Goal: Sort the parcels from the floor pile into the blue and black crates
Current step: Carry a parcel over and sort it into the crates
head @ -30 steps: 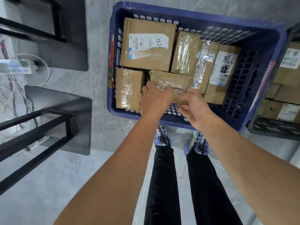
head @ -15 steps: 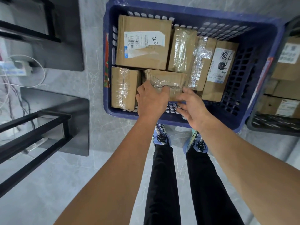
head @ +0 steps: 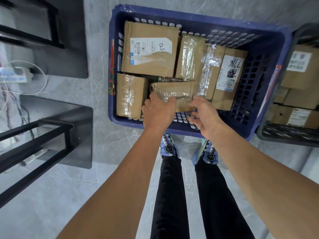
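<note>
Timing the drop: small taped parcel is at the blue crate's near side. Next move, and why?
Probably settle the taped parcel flat and let go: the left hand grips its near edge, the right hand is at its end, and bare blue crate floor shows beside it.
</note>
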{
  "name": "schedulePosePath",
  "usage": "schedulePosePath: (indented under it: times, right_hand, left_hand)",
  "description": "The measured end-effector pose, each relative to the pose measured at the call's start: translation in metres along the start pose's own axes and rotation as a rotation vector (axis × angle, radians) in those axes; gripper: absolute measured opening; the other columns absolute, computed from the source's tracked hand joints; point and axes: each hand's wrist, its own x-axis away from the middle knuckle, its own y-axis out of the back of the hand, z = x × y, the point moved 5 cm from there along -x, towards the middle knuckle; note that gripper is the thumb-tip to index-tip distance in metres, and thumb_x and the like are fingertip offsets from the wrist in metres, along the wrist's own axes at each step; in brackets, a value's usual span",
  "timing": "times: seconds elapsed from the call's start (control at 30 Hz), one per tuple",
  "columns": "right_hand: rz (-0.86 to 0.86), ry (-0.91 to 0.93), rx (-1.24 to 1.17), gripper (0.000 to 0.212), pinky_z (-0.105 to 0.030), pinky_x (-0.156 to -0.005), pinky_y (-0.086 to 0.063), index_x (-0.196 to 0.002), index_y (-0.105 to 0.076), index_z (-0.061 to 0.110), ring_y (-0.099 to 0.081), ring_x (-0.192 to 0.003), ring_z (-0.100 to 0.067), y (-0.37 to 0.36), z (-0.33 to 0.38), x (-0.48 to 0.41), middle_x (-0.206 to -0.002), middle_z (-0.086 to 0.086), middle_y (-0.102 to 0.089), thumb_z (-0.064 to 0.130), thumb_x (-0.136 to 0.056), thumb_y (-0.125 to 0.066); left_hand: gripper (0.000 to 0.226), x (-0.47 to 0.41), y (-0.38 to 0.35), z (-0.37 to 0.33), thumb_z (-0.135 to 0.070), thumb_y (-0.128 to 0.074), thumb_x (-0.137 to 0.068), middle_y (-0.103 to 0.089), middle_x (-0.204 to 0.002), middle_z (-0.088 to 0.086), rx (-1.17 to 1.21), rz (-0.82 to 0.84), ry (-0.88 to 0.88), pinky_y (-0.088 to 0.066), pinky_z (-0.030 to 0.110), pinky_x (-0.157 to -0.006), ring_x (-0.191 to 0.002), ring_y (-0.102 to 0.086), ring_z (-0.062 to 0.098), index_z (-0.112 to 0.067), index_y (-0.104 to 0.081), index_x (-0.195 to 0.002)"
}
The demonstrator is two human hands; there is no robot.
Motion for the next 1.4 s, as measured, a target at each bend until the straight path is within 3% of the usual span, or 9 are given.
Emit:
schedulePosePath:
  times: [0.23, 0.4, 0.5, 0.6, 0.73, 0.8, 1.1, 1.3, 1.4]
  right_hand:
    - [-0.065, 0.004, -0.022, 0.032, -0.04, -0.109, -0.051, -0.131, -0.058, 0.026, -0.061, -0.109, -0.016, 0.013, -0.005, 0.002, -0.109, 0.007, -0.064, 0.016, -0.101, -0.061]
    - [-0.027, 0.018, -0.114, 0.045, -0.04, -0.112, -0.048, -0.145, -0.053, 0.022, -0.058, -0.125, -0.023, 0.002, -0.009, 0.001, -0.122, 0.004, -0.063, 0.011, -0.101, -0.058]
    - [-0.009, 0.037, -0.126, 0.042, -0.038, -0.113, -0.048, -0.139, -0.053, 0.024, -0.057, -0.127, -0.023, -0.005, -0.01, -0.002, -0.131, -0.001, -0.062, 0.009, -0.1, -0.056]
    - [0.02, 0.028, -0.127, 0.037, -0.038, -0.114, -0.046, -0.131, -0.053, 0.031, -0.054, -0.129, -0.02, -0.008, -0.012, -0.004, -0.132, 0.002, -0.061, 0.012, -0.1, -0.058]
    - [0.058, 0.034, -0.096, 0.046, -0.04, -0.116, -0.045, -0.142, -0.052, 0.027, -0.054, -0.132, -0.022, -0.003, -0.013, -0.008, -0.126, 0.006, -0.061, 0.013, -0.099, -0.061]
    - [0.048, 0.038, -0.065, 0.052, -0.041, -0.116, -0.044, -0.147, -0.052, 0.027, -0.051, -0.136, -0.022, 0.002, -0.013, -0.009, -0.13, 0.008, -0.059, 0.015, -0.098, -0.062]
    - [0.043, 0.122, -0.005, 0.063, -0.036, -0.121, -0.031, -0.158, -0.041, 0.023, -0.043, -0.135, -0.008, 0.015, 0.011, 0.032, -0.146, 0.013, -0.048, 0.022, -0.099, -0.062]
    - [0.102, 0.317, 0.081, 0.083, -0.035, -0.122, -0.027, -0.161, -0.037, 0.024, -0.045, -0.139, -0.008, 0.025, 0.07, 0.13, -0.118, 0.017, -0.052, 0.046, -0.084, -0.062]
    - [0.102, 0.423, 0.09, 0.069, -0.038, -0.125, -0.027, -0.159, -0.04, 0.028, -0.04, -0.147, -0.01, 0.024, 0.106, 0.193, -0.14, 0.02, -0.053, 0.05, -0.096, -0.059]
  left_hand:
    - [0.079, 0.006, -0.01, 0.004, -0.057, -0.05, -0.075, -0.056, -0.136, 0.004, 0.052, 0.106, -0.009, -0.044, 0.054, -0.106, -0.125, -0.052, 0.031, -0.021, -0.044, -0.145]
    - [0.058, -0.006, -0.005, -0.005, -0.048, -0.056, -0.086, -0.05, -0.134, 0.0, 0.114, 0.107, -0.054, -0.041, 0.046, -0.108, -0.124, -0.049, 0.026, -0.022, -0.05, -0.137]
    - [0.048, -0.015, -0.004, -0.004, -0.036, -0.057, -0.098, -0.045, -0.126, -0.004, 0.149, 0.096, -0.094, -0.036, 0.033, -0.098, -0.116, -0.046, 0.017, -0.02, -0.048, -0.142]
    - [0.031, -0.019, -0.007, 0.003, -0.032, -0.058, -0.097, -0.049, -0.126, -0.002, 0.146, 0.096, -0.105, -0.038, 0.033, -0.096, -0.118, -0.05, 0.02, -0.023, -0.052, -0.126]
    - [0.061, -0.018, -0.012, 0.005, -0.035, -0.059, -0.096, -0.038, -0.153, 0.004, 0.162, 0.105, -0.123, -0.036, 0.045, -0.116, -0.138, -0.042, 0.023, -0.017, -0.042, -0.152]
    - [0.061, -0.016, -0.012, 0.006, -0.033, -0.059, -0.098, -0.035, -0.156, 0.004, 0.175, 0.098, -0.125, -0.034, 0.044, -0.118, -0.14, -0.041, 0.023, -0.016, -0.04, -0.154]
    - [0.055, 0.017, 0.011, -0.012, -0.034, -0.054, -0.1, -0.039, -0.157, 0.001, 0.264, 0.045, -0.136, -0.035, 0.041, -0.117, -0.139, -0.043, 0.02, -0.02, -0.043, -0.152]
    - [0.052, 0.094, 0.075, -0.049, -0.04, -0.054, -0.098, -0.051, -0.148, -0.004, 0.397, 0.051, -0.199, -0.038, 0.034, -0.11, -0.132, -0.049, 0.015, -0.025, -0.05, -0.148]
    - [0.054, 0.143, 0.118, -0.071, -0.047, -0.055, -0.093, -0.058, -0.142, -0.003, 0.488, 0.057, -0.233, -0.041, 0.046, -0.116, -0.131, -0.055, 0.021, -0.029, -0.053, -0.144]
